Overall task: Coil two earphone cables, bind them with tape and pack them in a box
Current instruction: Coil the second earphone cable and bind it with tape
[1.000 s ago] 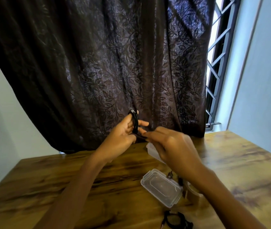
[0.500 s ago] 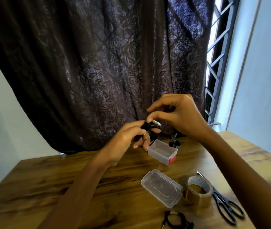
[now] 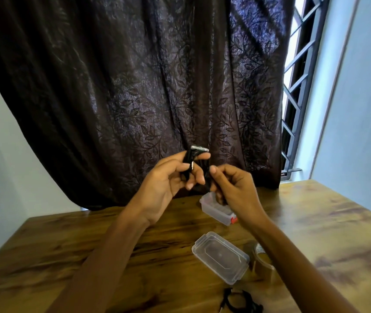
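One black coiled cable (image 3: 205,170), gripped by left hand (image 3: 166,186), pinched by right hand (image 3: 234,188)

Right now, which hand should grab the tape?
Right hand: the tape lies beside its forearm; the left hand carries the coil around its fingers, and letting go would likely unwind it.

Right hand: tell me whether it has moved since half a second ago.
Yes. The right hand has dropped, from high against the curtain to just over the clear box, which it now partly hides.
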